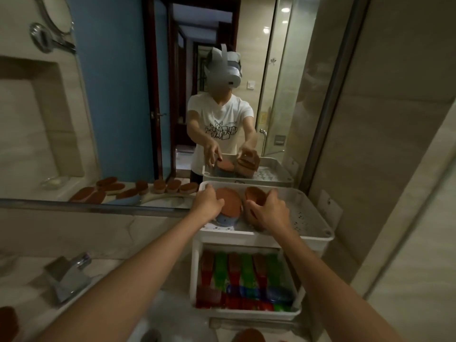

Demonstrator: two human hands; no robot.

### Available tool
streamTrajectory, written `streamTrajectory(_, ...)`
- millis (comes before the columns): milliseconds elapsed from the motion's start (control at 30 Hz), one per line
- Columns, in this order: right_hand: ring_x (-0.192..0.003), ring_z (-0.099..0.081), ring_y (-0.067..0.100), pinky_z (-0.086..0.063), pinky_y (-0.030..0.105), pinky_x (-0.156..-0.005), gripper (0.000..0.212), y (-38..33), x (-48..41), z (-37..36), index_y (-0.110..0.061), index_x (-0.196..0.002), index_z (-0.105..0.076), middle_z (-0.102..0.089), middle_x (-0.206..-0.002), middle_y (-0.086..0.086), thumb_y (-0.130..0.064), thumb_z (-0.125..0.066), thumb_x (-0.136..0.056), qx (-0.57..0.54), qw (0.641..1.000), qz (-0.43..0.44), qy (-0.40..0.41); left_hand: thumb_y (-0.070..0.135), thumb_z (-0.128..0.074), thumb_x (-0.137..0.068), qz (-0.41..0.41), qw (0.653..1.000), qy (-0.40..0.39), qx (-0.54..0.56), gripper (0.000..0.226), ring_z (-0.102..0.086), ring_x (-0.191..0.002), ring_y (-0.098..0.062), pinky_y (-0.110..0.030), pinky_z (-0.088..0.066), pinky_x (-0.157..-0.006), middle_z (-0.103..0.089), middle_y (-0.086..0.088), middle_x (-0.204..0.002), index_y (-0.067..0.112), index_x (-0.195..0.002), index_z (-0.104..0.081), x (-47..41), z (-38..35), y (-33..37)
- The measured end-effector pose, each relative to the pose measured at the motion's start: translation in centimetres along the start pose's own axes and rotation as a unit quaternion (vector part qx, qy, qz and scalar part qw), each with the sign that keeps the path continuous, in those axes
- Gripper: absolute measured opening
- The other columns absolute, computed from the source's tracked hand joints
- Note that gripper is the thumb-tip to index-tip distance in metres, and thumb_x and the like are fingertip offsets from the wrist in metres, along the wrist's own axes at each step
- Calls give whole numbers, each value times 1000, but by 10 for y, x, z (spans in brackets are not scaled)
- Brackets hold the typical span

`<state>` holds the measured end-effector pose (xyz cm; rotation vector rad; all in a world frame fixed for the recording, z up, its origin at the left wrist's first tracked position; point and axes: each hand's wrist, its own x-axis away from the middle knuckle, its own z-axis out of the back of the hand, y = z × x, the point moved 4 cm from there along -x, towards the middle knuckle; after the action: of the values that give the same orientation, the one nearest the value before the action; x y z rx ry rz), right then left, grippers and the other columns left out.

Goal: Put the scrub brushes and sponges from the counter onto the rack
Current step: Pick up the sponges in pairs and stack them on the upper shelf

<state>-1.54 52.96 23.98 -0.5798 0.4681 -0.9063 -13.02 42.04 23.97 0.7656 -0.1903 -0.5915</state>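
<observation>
The white rack's top tray (308, 233) stands at the right end of the counter, against the mirror. In its left part lies a brown-topped scrub brush (229, 202) on a blue one (225, 219). My left hand (208, 202) touches the brown top's left edge with loosely extended fingers. Just to the right, my right hand (267, 211) grips a tilted stack of brown brushes (254, 193) and holds it down in the tray. The lower tray (197, 272) holds several red, green and blue brushes (246, 280).
The mirror (118, 95) shows several brown brushes lying on the counter to the left. A chrome faucet (69, 275) stands at the lower left above the basin. Brown brushes also show at the bottom left (7, 322) and bottom centre (249, 338). A wall closes the right side.
</observation>
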Motion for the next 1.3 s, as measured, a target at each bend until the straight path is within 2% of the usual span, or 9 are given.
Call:
streamTrajectory(67,-116,-54,36,-47,45,-97,57,4,-2,-1,-12,-131,-37,-55,-128,18,-45,-53,-88,-20,1000,11,-15,13,-52,-91,-40,998,34,-32,36,-51,-117,-29,-28,-38,-79,-51,-16,-131,4,-125,-47,0,4,2)
streamTrajectory(133,-114,-55,34,-47,46,-97,44,6,-4,2,-15,-129,-43,-56,-127,18,-38,-46,-91,-50,998,27,-29,12,-55,-88,-82,994,45,-52,33,-51,-115,-25,-26,-36,-79,-52,-11,-130,9,-121,-54,3,8,2)
streamTrajectory(233,-113,-57,28,-49,38,-96,38,7,-6,3,-14,-125,-54,-60,-126,13,-29,-51,-90,-17,995,61,-74,15,-61,-84,-123,988,-10,-98,44,-50,-121,-22,-27,-41,-88,-52,-7,-134,13,-127,-54,6,7,-1)
streamTrajectory(300,-112,-57,24,-47,29,-86,43,6,-6,-1,-14,-127,-54,-60,-127,10,-27,-60,-87,27,988,90,-119,13,-61,-82,-131,983,-29,-129,49,-48,-125,-21,-28,-41,-97,-51,-7,-136,13,-131,-53,4,6,-2)
streamTrajectory(433,-113,-56,24,-44,29,-87,54,4,-11,-10,-18,-130,-50,-59,-128,8,-34,-67,-81,63,981,124,-133,10,-60,-83,-135,978,-26,-157,48,-48,-124,-23,-33,-44,-100,-53,-8,-134,12,-130,-53,0,4,-3)
streamTrajectory(567,-114,-56,26,-45,34,-93,55,-4,-19,-20,-19,-131,-49,-59,-128,8,-37,-65,-82,69,980,136,-130,10,-58,-86,-121,982,-4,-146,49,-41,-129,-26,-30,-37,-104,-42,-13,-141,9,-135,-47,-2,4,-8)
streamTrajectory(833,-111,-58,24,-39,24,-81,55,-7,-24,-28,-21,-133,-48,-59,-126,8,-36,-65,-83,78,975,166,-126,10,-62,-84,-108,986,13,-123,47,-43,-127,-24,-26,-38,-99,-42,-13,-138,3,-128,-49,-4,4,-12)
streamTrajectory(1133,-112,-57,24,-48,35,-95,51,-4,-28,-28,-18,-126,-51,-58,-127,10,-30,-68,-80,43,978,153,-132,19,-64,-83,-104,975,26,-194,53,-38,-129,-28,-37,-41,-99,-42,-10,-140,9,-131,-44,-7,5,-7)
streamTrajectory(1300,-110,-57,25,-49,36,-94,50,-3,-29,-29,-18,-124,-52,-59,-125,10,-30,-69,-79,37,978,160,-125,22,-65,-82,-99,974,34,-202,54,-40,-126,-29,-38,-42,-98,-45,-10,-138,10,-131,-44,-5,3,-9)
